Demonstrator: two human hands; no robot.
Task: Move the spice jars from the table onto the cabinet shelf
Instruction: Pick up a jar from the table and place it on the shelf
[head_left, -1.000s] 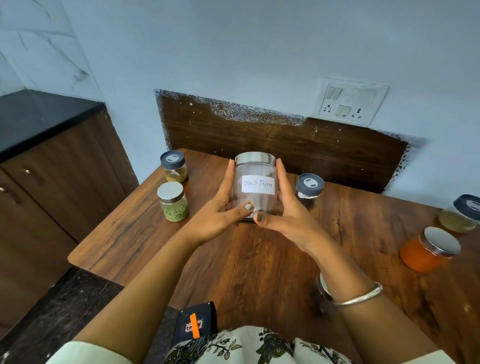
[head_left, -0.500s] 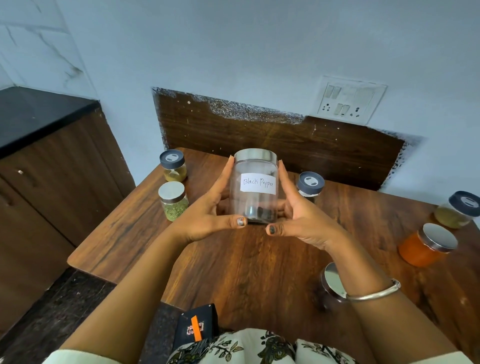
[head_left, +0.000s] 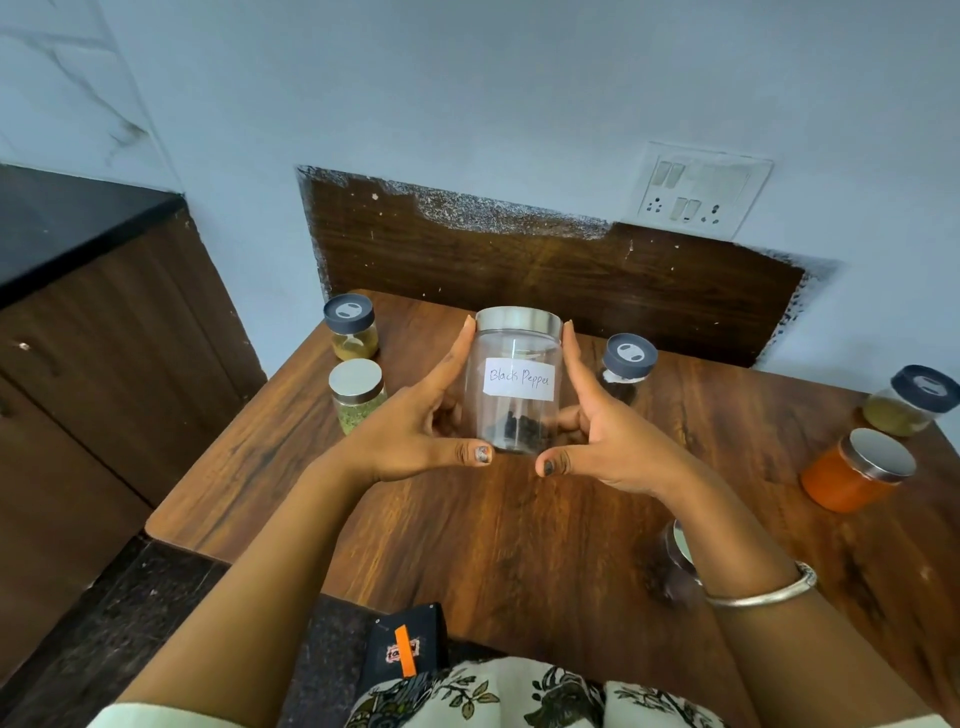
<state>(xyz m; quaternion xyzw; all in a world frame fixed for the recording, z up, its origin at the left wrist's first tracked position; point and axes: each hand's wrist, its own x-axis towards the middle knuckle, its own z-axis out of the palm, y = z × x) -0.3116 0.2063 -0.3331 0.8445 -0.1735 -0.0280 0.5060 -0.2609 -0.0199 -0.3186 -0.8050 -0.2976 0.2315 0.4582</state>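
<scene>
A clear jar labelled Black Pepper (head_left: 519, 364), with a silver lid and a few peppercorns at the bottom, is held upright just above the wooden table (head_left: 519, 545). My left hand (head_left: 415, 431) grips its left side and my right hand (head_left: 618, 441) its right, forefingers up along the glass, thumbs at the base. More spice jars stand on the table: a dark-lidded yellow one (head_left: 350, 335), a silver-lidded green one (head_left: 358, 397), a dark-lidded one (head_left: 626, 369), another dark-lidded one (head_left: 909, 400) and an orange one (head_left: 857, 470). One jar (head_left: 678, 551) is half hidden by my right forearm.
A brown cabinet (head_left: 104, 338) with a black countertop (head_left: 62, 223) stands to the left of the table; no shelf shows. A switch plate (head_left: 701, 189) is on the wall behind. A dark floor gap lies between table and cabinet.
Both hands have lifted the Black Pepper jar off the table and raised it slightly. The other jars have not moved.
</scene>
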